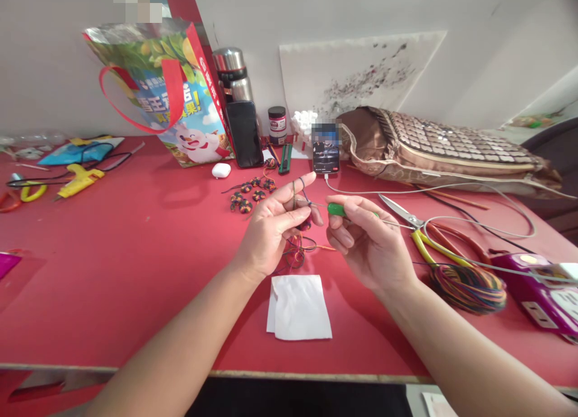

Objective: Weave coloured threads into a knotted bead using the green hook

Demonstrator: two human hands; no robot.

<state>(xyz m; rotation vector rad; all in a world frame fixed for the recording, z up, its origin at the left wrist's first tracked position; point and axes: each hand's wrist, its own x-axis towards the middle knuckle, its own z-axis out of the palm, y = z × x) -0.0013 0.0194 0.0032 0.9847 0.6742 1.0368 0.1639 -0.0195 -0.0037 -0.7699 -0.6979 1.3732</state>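
My left hand is raised over the red table, fingers closed on multicoloured cord looped round the forefinger; loose cord hangs below it. My right hand pinches a green-handled needle tool whose thin metal tip points left into the loops. A white folded paper lies under the hands. Several small woven multicoloured knots lie just beyond the left hand.
Scissors and a coil of multicoloured cord lie to the right, next to a purple power strip. A phone on a cable, a brown bag, a printed shopping bag, a flask and a yellow glue gun stand around.
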